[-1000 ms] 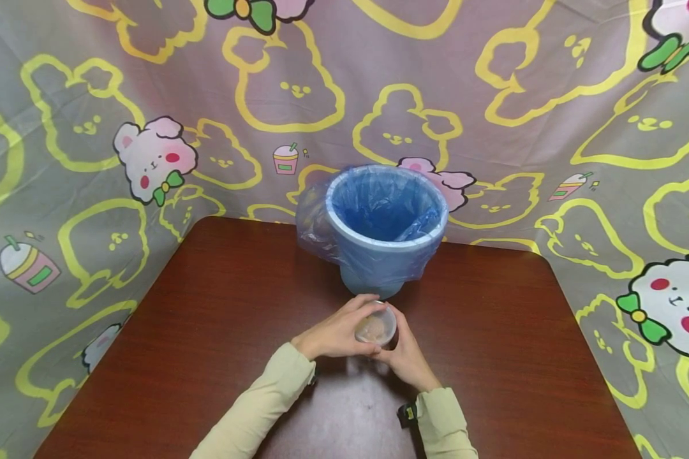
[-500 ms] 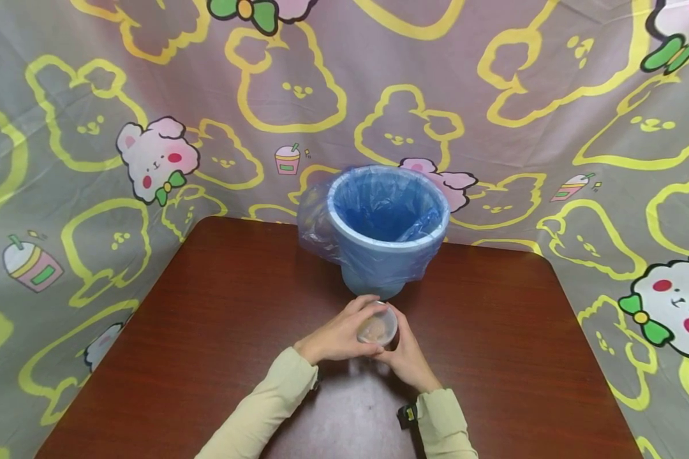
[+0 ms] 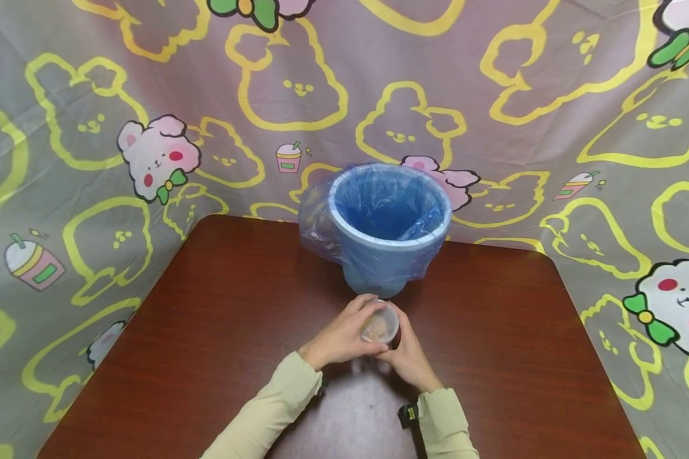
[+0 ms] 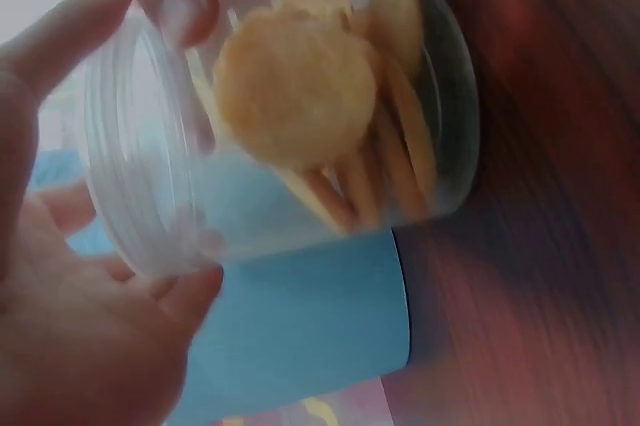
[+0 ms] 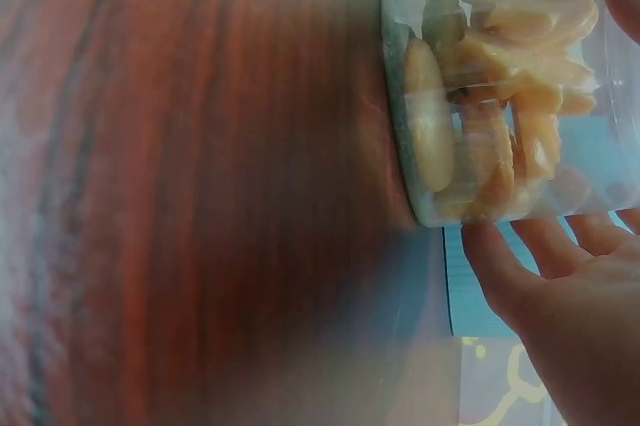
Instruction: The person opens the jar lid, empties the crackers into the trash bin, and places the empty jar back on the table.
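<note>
A clear plastic jar (image 3: 381,323) stands upright at the middle of the table, its base on or very near the wood. Round pale-brown biscuits (image 4: 295,91) lie inside, some flat and others on edge. My left hand (image 3: 341,335) curls its thumb and fingers around the ribbed upper rim (image 4: 135,146) of the jar. From the other side, my right hand (image 3: 410,357) grips the jar's body, with fingers (image 5: 495,271) against its wall. Whether the top is covered by a clear lid is hard to tell.
Just behind the jar stands a blue bin (image 3: 373,261) lined with a thin blue bag (image 3: 321,226), part of which hangs over its left side. The dark red-brown table (image 3: 229,299) is enclosed by a patterned curtain (image 3: 298,57) at the back and sides.
My left hand and cuff have shifted slightly right and toward me while holding the jar's rim. The right hand keeps its hold. The bin has not moved.
</note>
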{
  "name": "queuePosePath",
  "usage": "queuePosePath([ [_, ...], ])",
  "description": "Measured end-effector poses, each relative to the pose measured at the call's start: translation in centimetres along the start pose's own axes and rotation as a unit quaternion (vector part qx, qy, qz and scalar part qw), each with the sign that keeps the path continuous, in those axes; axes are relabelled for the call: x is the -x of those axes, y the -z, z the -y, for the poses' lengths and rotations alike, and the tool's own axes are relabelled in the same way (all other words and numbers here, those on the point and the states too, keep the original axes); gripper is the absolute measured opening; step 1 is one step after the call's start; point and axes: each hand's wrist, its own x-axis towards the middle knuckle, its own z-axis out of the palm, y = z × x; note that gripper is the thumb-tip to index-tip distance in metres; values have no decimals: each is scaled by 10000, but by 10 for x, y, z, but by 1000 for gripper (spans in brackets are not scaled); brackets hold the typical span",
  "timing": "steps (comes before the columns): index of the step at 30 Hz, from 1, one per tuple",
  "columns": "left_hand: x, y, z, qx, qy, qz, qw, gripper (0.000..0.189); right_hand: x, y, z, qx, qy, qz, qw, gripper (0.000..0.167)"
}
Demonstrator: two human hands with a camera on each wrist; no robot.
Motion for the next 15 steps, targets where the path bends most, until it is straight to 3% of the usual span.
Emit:
queuePosePath([
  [7,3,-7,-15,88,819,-245,9963,77,1,0,2,53,-35,-71,10000,96],
  [15,2,-6,-18,36,874,-235,9959,79,4,2,25,-61,-13,-37,10000,92],
])
